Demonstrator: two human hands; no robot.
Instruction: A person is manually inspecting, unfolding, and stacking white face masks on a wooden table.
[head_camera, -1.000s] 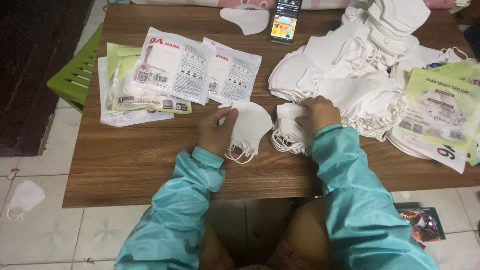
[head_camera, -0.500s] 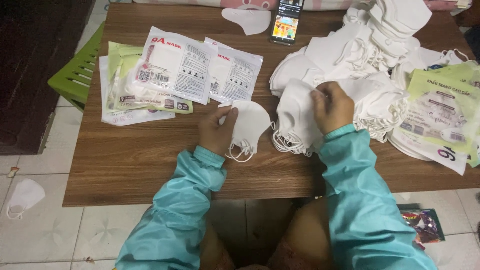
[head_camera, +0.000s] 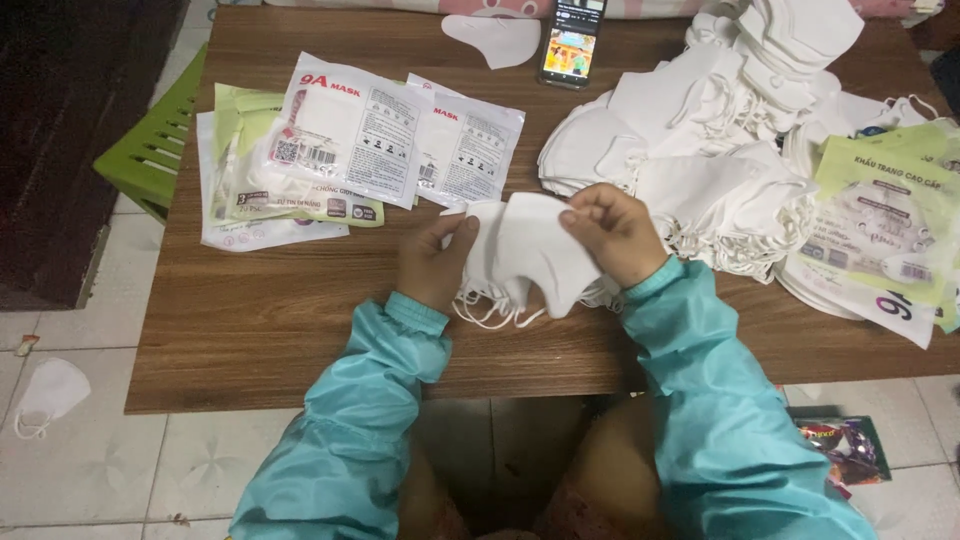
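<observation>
Both hands on one white mask (head_camera: 530, 255) over the bench (head_camera: 260, 320): left hand (head_camera: 437, 262) fingers pinch its left edge, right hand (head_camera: 617, 232) fingers grip the top-right corner.

Flat white pouches with red lettering (head_camera: 350, 130) are lying fanned over green-and-white packets (head_camera: 245, 180) at the desk's (head_camera: 250, 320) left; more green-and-white packets (head_camera: 880, 215) are stacking up at right, while a phone screen (head_camera: 568, 48) is glowing at the far edge.

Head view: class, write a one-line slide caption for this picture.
Left hand and right hand hold white masks over a wooden table beside mask packets.
</observation>
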